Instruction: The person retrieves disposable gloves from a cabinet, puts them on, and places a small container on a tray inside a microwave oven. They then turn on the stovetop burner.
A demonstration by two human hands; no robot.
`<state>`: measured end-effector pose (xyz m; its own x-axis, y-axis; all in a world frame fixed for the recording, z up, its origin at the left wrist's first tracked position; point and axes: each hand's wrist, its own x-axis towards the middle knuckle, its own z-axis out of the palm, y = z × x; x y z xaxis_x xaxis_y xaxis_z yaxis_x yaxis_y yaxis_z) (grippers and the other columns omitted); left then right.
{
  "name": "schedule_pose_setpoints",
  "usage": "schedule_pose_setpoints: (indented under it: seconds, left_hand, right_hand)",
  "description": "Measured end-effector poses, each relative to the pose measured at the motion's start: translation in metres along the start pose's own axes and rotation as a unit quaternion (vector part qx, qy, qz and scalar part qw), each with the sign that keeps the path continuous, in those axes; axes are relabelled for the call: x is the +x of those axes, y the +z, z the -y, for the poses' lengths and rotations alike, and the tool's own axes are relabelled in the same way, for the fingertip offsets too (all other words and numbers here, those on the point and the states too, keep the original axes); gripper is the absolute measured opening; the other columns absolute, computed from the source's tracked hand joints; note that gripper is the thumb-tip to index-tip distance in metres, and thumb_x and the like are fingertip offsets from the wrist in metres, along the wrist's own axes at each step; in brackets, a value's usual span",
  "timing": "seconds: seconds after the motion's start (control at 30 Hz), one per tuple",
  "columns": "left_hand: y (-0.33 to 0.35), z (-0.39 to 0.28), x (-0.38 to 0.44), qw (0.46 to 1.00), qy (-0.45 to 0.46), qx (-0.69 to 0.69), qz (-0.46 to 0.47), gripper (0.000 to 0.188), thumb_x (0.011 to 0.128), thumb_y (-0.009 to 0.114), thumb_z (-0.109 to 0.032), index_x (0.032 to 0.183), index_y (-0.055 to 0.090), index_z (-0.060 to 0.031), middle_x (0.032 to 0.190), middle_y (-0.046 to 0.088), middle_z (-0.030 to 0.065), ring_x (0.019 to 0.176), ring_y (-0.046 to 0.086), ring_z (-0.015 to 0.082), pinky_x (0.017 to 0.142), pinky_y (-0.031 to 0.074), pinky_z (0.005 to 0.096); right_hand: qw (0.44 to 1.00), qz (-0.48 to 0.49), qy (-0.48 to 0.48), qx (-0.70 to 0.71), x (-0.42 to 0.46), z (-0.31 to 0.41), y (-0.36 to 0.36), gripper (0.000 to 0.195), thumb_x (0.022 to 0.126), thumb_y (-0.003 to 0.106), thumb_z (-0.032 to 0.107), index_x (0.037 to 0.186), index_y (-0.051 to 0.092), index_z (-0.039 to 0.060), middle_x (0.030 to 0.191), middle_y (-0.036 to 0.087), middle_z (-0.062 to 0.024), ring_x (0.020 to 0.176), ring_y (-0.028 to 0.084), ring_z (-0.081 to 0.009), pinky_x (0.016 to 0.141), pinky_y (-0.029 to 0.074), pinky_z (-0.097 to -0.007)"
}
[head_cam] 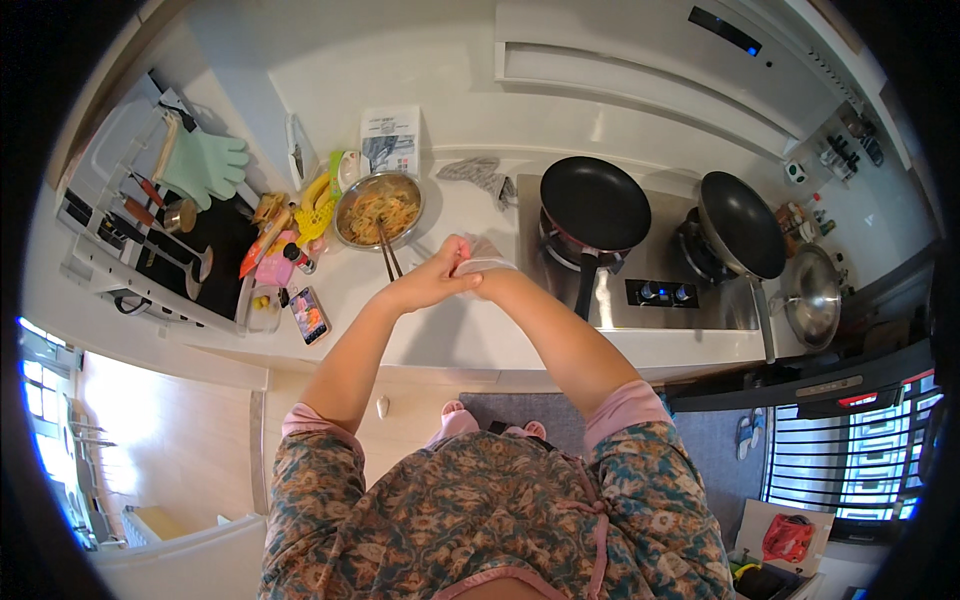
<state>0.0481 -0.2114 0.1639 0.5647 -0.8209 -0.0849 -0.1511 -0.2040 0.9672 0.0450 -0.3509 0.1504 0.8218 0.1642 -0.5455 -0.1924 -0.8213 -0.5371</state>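
Observation:
My left hand (pixel 429 279) is bare and wraps around my right wrist, at the cuff of a clear disposable plastic glove (pixel 491 259). The glove covers my right hand (pixel 477 249), whose fingers are largely hidden behind the left ones. Both hands are above the white countertop (pixel 450 337). Just beyond them to the left stands a stainless steel mixing bowl (pixel 417 217) with a shredded, noodle-like food mixture (pixel 375 214) in it. A pair of wooden chopsticks (pixel 388 251) rests in the bowl, their ends pointing towards me.
On the gas hob (pixel 540 315) sit a black frying pan (pixel 596 202) and a wok (pixel 742 225), handles towards me. A grey cloth (pixel 476 172) lies behind. Leftward are a phone (pixel 308 315), bananas (pixel 316 193), a spice bottle (pixel 298 259) and a utensil rack (pixel 150 262).

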Motion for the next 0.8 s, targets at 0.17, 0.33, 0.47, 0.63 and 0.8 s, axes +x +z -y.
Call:
schedule_pose_setpoints:
  seconds: [0.17, 0.33, 0.47, 0.63, 0.8]
  left_hand:
    - [-0.001, -0.009, 0.001, 0.988, 0.047, 0.139, -0.054, 0.033, 0.078, 0.063, -0.011, 0.100, 0.038, -0.0083, 0.078, 0.053, 0.0060, 0.068, 0.051, 0.0151, 0.061, 0.042, 0.0277]
    - [0.022, 0.011, 0.019, 0.814, 0.104, 0.548, -0.161, 0.028, 0.073, 0.058, -0.007, 0.100, 0.052, -0.0051, 0.076, 0.060, 0.0147, 0.063, 0.062, 0.0261, 0.055, 0.049, 0.0382]
    - [0.029, 0.014, 0.018, 0.777, 0.049, 0.606, -0.163, 0.018, 0.073, 0.055, -0.011, 0.089, 0.063, -0.0064, 0.078, 0.061, 0.0139, 0.063, 0.063, 0.0270, 0.053, 0.050, 0.0390]
    - [0.031, 0.010, 0.016, 0.780, 0.095, 0.589, -0.190, 0.013, 0.072, 0.055, -0.010, 0.082, 0.062, -0.0068, 0.076, 0.059, 0.0104, 0.060, 0.061, 0.0269, 0.052, 0.050, 0.0383]
    - [0.040, -0.008, 0.010, 0.802, 0.184, 0.532, -0.199, 0.004, 0.069, 0.057, -0.007, 0.073, 0.056, -0.0056, 0.074, 0.057, 0.0098, 0.059, 0.059, 0.0285, 0.052, 0.049, 0.0382]
  right_hand:
    - [0.956, -0.160, -0.031, -0.243, 0.007, 0.001, 0.013, 0.044, 0.090, 0.032, 0.035, 0.127, 0.042, 0.0143, 0.139, 0.036, -0.0076, 0.131, 0.028, -0.0189, 0.105, 0.023, -0.0334]
    - [0.584, -0.258, 0.129, -0.759, 0.075, -0.053, 0.062, 0.053, 0.093, 0.027, 0.034, 0.140, 0.021, 0.0110, 0.147, 0.021, -0.0039, 0.137, 0.016, -0.0172, 0.110, 0.013, -0.0321]
    - [0.544, -0.217, 0.091, -0.805, 0.072, -0.041, 0.060, 0.053, 0.095, 0.025, 0.034, 0.141, 0.017, 0.0103, 0.147, 0.020, -0.0013, 0.136, 0.015, -0.0160, 0.111, 0.012, -0.0287]
    - [0.932, -0.136, -0.090, -0.323, 0.033, -0.013, 0.026, 0.050, 0.095, 0.027, 0.034, 0.138, 0.021, 0.0101, 0.144, 0.024, -0.0027, 0.134, 0.019, -0.0177, 0.109, 0.015, -0.0311]
    - [0.983, -0.069, -0.093, -0.141, 0.019, -0.008, 0.018, 0.048, 0.094, 0.029, 0.034, 0.136, 0.026, 0.0100, 0.141, 0.028, -0.0041, 0.131, 0.024, -0.0194, 0.108, 0.018, -0.0335]
